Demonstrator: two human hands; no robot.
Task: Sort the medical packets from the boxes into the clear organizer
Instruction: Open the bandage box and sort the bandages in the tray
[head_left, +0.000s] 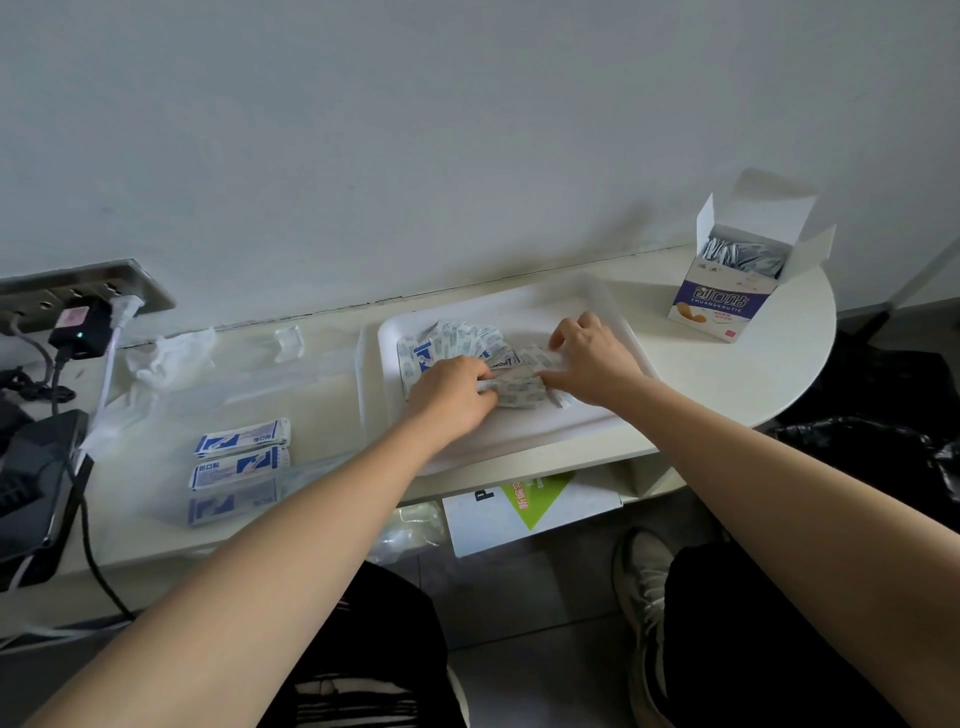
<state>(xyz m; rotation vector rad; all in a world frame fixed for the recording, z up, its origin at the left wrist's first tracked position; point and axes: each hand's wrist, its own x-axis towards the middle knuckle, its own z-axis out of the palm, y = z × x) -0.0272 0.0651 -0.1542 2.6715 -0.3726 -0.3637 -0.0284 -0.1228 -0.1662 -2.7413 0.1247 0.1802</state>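
One tray (519, 436) holds a fanned heap of packets (467, 338) — small, white, pale-blue print, too many to count. The left hand (457, 389) pinches a bunch; the right hand (592, 358) arches over the heap, fingertips down — grip unclear. Three blue packets (241, 460) lie well left; one open box (727, 296) stands right.

Table (737, 374) bare between tray (545, 431) and open box (727, 291): free lane there. Box flaps stand up, top reachable from above. Tray floor bare in front of packet pile (462, 338), toward near rim. Wall (467, 130) close behind table, blocks rear approach. Left half crowded: blue-white packets (241, 441), crumpled wrap (171, 353) behind them, charger (80, 332) and black device (31, 483) at far left edge.
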